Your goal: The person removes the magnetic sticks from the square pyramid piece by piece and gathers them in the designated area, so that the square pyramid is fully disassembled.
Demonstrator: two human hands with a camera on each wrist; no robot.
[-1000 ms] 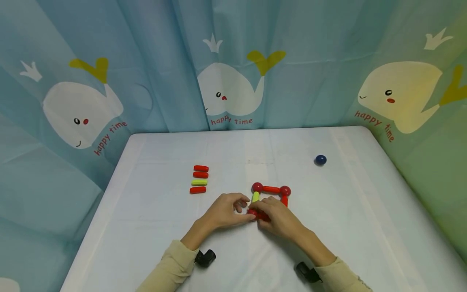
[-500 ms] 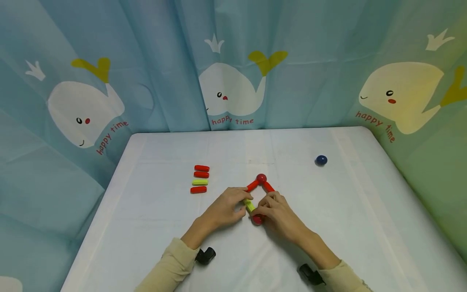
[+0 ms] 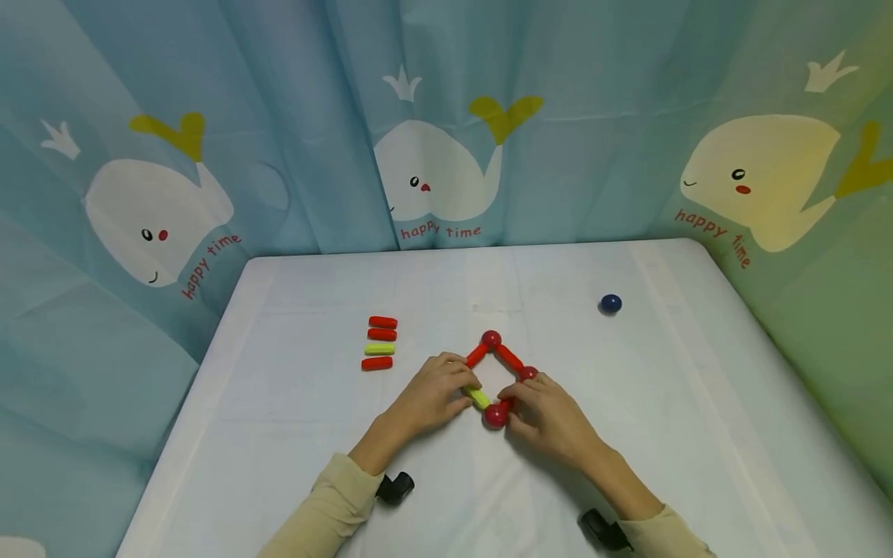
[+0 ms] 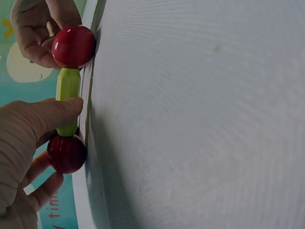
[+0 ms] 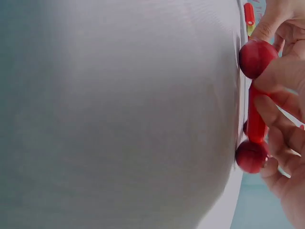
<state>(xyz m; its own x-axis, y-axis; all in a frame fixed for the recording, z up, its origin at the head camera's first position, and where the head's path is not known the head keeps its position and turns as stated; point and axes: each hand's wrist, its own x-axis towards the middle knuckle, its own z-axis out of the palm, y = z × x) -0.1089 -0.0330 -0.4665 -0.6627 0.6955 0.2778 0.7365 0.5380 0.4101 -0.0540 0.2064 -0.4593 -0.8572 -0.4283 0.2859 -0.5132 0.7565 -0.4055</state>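
A diamond of magnetic rods and red balls lies on the white table, one corner toward me. My left hand pinches its yellow-green rod between thumb and fingers, with a red ball at each end of that rod. On the opposite near side, my right hand grips a red rod. The nearest red ball sits between the hands. Two more red rods meet at the far red ball. Part of the right red ball shows past my right fingers; in the head view my left fingers hide the left one.
Left of the diamond, several loose rods lie in a stack of rows, red ones and one yellow-green rod. A dark blue ball rests at the back right. Behind the table hangs a whale-print curtain.
The frame has turned from squarely placed to a corner-forward diamond. My left hand has taken hold of the yellow-green rod. My right hand has slid rightward from the near ball onto the red rod.
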